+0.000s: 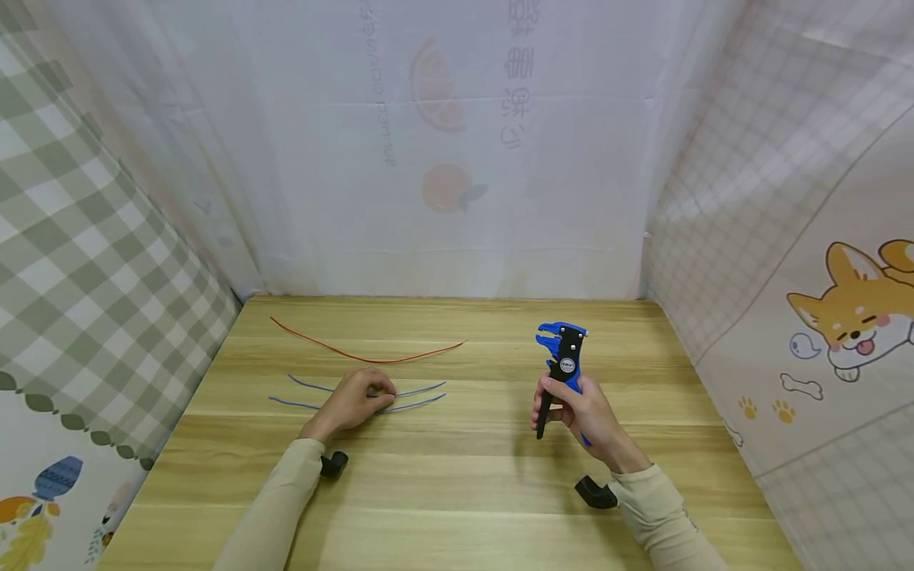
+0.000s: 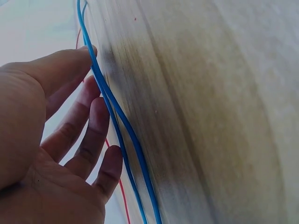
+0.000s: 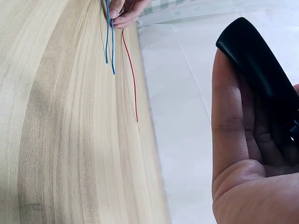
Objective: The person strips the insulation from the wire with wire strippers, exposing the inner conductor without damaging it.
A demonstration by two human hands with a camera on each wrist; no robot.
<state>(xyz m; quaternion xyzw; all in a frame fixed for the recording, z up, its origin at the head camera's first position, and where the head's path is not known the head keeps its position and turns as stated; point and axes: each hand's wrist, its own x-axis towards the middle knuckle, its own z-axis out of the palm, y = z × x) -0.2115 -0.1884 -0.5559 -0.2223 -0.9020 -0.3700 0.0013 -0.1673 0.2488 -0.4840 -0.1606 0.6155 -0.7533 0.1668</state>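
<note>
Two blue wires (image 1: 421,396) lie side by side on the wooden table (image 1: 464,492), with a longer red wire (image 1: 364,357) curved behind them. My left hand (image 1: 355,403) rests on the middle of the blue wires. In the left wrist view its thumb and relaxed fingers (image 2: 88,126) touch the blue wires (image 2: 126,135), with the red wire (image 2: 122,196) behind. My right hand (image 1: 581,412) grips the handles of a blue and black wire stripper (image 1: 562,353), held upright with its head pointing away. The right wrist view shows a black handle (image 3: 261,65) lying across the palm (image 3: 238,154).
White sheeting closes off the table's back edge, a checked cloth hangs on the left and a cartoon dog cloth on the right. Black wrist mounts (image 1: 333,463) (image 1: 596,493) sit under both sleeves. Bare wood lies between the hands and along the front.
</note>
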